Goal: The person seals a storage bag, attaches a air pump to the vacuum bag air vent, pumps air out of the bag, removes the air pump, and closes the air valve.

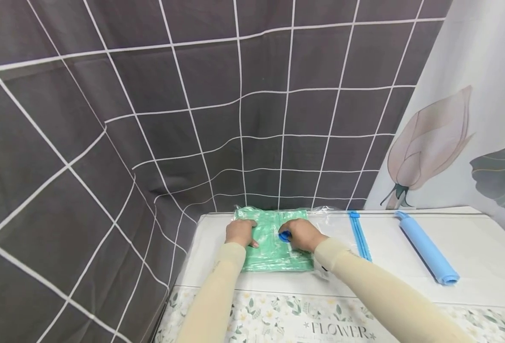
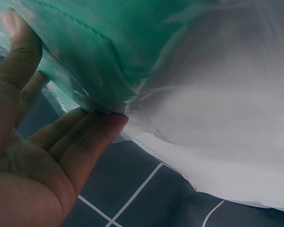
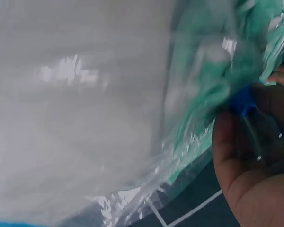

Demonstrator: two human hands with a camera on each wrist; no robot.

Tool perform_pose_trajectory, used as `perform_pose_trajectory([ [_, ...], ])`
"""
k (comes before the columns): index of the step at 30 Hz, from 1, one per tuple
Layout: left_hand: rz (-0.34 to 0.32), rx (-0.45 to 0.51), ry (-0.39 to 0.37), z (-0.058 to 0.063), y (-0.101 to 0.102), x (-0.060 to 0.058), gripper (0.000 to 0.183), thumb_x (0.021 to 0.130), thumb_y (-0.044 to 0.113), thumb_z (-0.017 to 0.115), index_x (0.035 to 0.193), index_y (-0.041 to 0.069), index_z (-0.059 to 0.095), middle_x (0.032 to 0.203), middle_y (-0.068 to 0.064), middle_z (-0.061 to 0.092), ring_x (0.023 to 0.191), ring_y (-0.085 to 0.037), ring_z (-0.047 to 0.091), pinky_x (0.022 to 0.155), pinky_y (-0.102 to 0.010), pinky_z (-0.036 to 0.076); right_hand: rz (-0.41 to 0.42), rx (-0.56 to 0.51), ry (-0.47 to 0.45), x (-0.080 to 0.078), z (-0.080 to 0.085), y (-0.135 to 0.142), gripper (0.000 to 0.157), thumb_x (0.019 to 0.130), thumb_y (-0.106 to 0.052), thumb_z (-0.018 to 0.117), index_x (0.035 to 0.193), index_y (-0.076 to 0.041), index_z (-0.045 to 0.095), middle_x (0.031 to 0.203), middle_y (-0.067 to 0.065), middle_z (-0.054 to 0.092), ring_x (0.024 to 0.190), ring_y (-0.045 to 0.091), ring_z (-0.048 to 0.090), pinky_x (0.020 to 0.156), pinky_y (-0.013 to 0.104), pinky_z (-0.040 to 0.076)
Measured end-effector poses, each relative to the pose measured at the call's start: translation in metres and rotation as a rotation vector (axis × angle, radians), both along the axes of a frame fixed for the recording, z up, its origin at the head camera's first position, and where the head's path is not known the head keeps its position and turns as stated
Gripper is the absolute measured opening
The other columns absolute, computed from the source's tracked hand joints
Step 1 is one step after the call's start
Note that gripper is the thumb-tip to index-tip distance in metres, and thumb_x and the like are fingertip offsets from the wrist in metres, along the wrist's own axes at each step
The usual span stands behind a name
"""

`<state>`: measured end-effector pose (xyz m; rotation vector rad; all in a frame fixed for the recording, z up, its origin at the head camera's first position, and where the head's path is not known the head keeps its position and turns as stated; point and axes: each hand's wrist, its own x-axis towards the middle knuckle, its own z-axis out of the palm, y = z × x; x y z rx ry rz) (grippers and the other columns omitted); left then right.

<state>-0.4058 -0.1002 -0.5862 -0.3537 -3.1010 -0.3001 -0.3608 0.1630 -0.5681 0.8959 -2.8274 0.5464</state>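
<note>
A clear plastic vacuum storage bag (image 1: 335, 222) with folded green fabric (image 1: 263, 257) inside lies flat on the white tabletop. My left hand (image 1: 239, 232) rests at the bag's left side, thumb and fingers spread over its edge. In the left wrist view the left fingers (image 2: 92, 142) touch the film, fairly straight. With its fingertips, my right hand (image 1: 305, 234) pinches the round blue valve cap (image 1: 284, 236) near the middle of the bag. The right wrist view shows the blue cap (image 3: 244, 100) between thumb and fingers, partly hidden by them.
A blue zip seal (image 1: 359, 236) runs along the bag's right end. Farther right lies a light-blue hand pump (image 1: 428, 250). A flowered cloth (image 1: 287, 314) covers the front of the table. A dark gridded curtain (image 1: 261, 114) hangs behind and at the left.
</note>
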Motion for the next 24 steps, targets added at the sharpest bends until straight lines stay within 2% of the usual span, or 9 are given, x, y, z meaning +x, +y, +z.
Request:
perform_pose_trajectory([
  [6,0.008,0.003,-0.031,0.007,-0.001,0.004,0.093,0.057,0.05,0.094,0.145,0.028,0.079,0.146,-0.006,0.08,0.135,-0.044,0.075,0.118,-0.064,0.059,0.022,0.074,0.168,0.0,0.002,-0.005,0.008,0.091,-0.006,0.085,0.09,-0.011,0.079,0.083,0.003,0.077,0.073,0.018,0.069,0.07,0.042,0.066],
  [9,0.019,0.028,-0.037,0.02,0.003,0.014,0.089,0.057,0.046,0.096,0.143,0.025,0.08,0.145,-0.008,0.081,0.135,-0.045,0.074,0.119,-0.066,0.057,-0.054,0.132,0.181,-0.01,-0.011,-0.005,0.024,0.097,-0.027,0.089,0.085,-0.012,0.074,0.079,0.003,0.073,0.069,0.021,0.069,0.067,0.044,0.066],
  [11,0.029,0.046,-0.055,0.038,0.01,0.027,0.086,0.06,0.04,0.098,0.142,0.022,0.08,0.145,-0.009,0.081,0.136,-0.045,0.073,0.121,-0.065,0.056,-0.096,0.137,0.193,-0.019,-0.023,-0.002,0.036,0.095,-0.041,0.091,0.083,-0.014,0.071,0.075,0.001,0.07,0.066,0.02,0.067,0.066,0.044,0.066],
  [13,0.038,0.059,-0.07,0.056,0.015,0.04,0.084,0.061,0.036,0.098,0.141,0.018,0.08,0.146,-0.011,0.08,0.138,-0.046,0.072,0.123,-0.065,0.054,-0.126,0.138,0.141,-0.009,-0.007,-0.006,0.042,0.093,-0.046,0.092,0.083,-0.011,0.07,0.076,0.003,0.07,0.067,0.021,0.068,0.069,0.046,0.067],
  [16,0.026,0.057,-0.073,0.053,0.011,0.037,0.085,0.061,0.038,0.098,0.143,0.02,0.08,0.148,-0.009,0.079,0.139,-0.045,0.071,0.124,-0.064,0.054,-0.15,0.138,0.079,-0.01,-0.006,-0.008,0.049,0.09,-0.054,0.093,0.086,-0.011,0.069,0.076,0.0,0.066,0.067,0.015,0.06,0.069,0.042,0.065],
  [19,0.02,0.06,-0.064,0.042,0.005,0.026,0.088,0.059,0.041,0.098,0.143,0.022,0.08,0.149,-0.007,0.079,0.139,-0.044,0.072,0.123,-0.064,0.054,-0.206,0.192,-0.041,0.002,0.021,-0.015,0.057,0.089,-0.06,0.093,0.097,-0.006,0.075,0.085,0.004,0.071,0.073,0.014,0.062,0.074,0.044,0.068],
  [20,0.022,0.058,-0.069,0.041,0.005,0.024,0.088,0.06,0.041,0.098,0.143,0.022,0.079,0.149,-0.007,0.079,0.139,-0.044,0.072,0.123,-0.064,0.054,-0.22,0.218,-0.063,0.002,0.025,-0.016,0.062,0.089,-0.062,0.093,0.106,-0.005,0.077,0.093,0.006,0.074,0.078,0.015,0.066,0.077,0.045,0.069],
  [22,0.037,0.058,-0.105,0.059,0.009,0.033,0.086,0.061,0.038,0.098,0.143,0.019,0.08,0.148,-0.009,0.079,0.138,-0.045,0.072,0.123,-0.065,0.054,-0.221,0.257,-0.111,0.017,0.054,-0.02,0.067,0.092,-0.061,0.091,0.125,-0.005,0.075,0.111,0.014,0.078,0.092,0.025,0.076,0.085,0.053,0.071],
  [24,0.036,0.056,-0.117,0.061,0.01,0.034,0.086,0.062,0.038,0.098,0.144,0.019,0.079,0.149,-0.01,0.078,0.14,-0.046,0.071,0.124,-0.065,0.054,-0.164,0.246,-0.121,0.028,0.072,-0.021,0.062,0.094,-0.045,0.093,0.136,-0.005,0.071,0.125,0.02,0.076,0.104,0.035,0.079,0.089,0.058,0.071],
])
